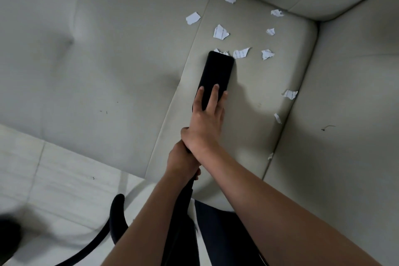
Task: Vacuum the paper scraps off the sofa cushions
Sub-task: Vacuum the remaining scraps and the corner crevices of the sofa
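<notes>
Sofa cushion (269, 84) bears paper scraps (221, 32) just ahead of the vacuum nozzle (216, 71); left grip (183, 162) clasps the tube (186, 194), right grip (207, 112) lies flat on top, and should press flush, advancing slowly.

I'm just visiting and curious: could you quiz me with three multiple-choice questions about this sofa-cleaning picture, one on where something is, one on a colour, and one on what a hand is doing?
1. Where is the front end of the vacuum nozzle?
A) on the floor
B) at the nearest paper scraps on the seat cushion
C) up on the backrest

2. What colour is the vacuum nozzle?
A) white
B) red
C) black

3. What is the left hand doing?
A) gripping the vacuum tube
B) hanging idle
C) picking up a scrap

Answers:
1 B: the nozzle's tip meets scraps lying on the seat cushion.
2 C: it is plainly black against the pale cushion.
3 A: its fingers curl round the tube, just behind the right hand, which rests on the nozzle.
</notes>
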